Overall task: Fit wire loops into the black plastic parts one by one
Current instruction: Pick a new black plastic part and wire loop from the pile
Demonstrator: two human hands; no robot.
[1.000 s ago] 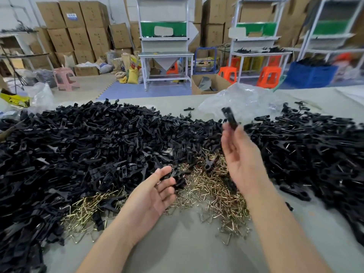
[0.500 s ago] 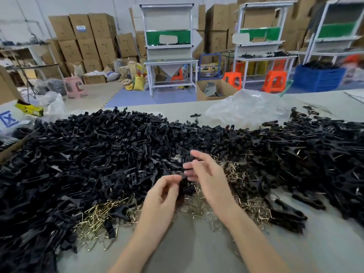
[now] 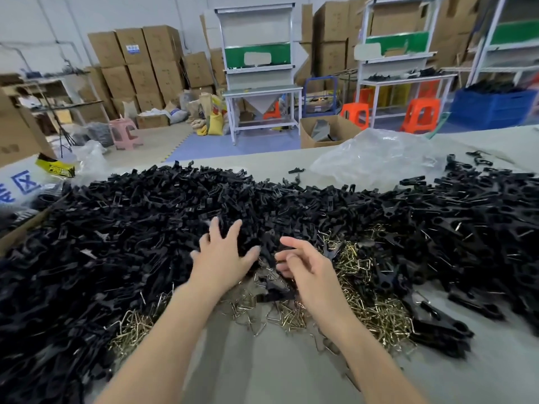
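Open left hand (image 3: 224,255) is laid on the black plastic parts (image 3: 140,228); right hand (image 3: 306,268) is curled, grip contents unclear. One part should be singled out.

Your right hand (image 3: 303,266) curls its fingers inward, so whether they pinch anything is hidden. Your left hand (image 3: 224,258) covers the black plastic parts (image 3: 116,228) under it; that heap runs blurred off both side edges.
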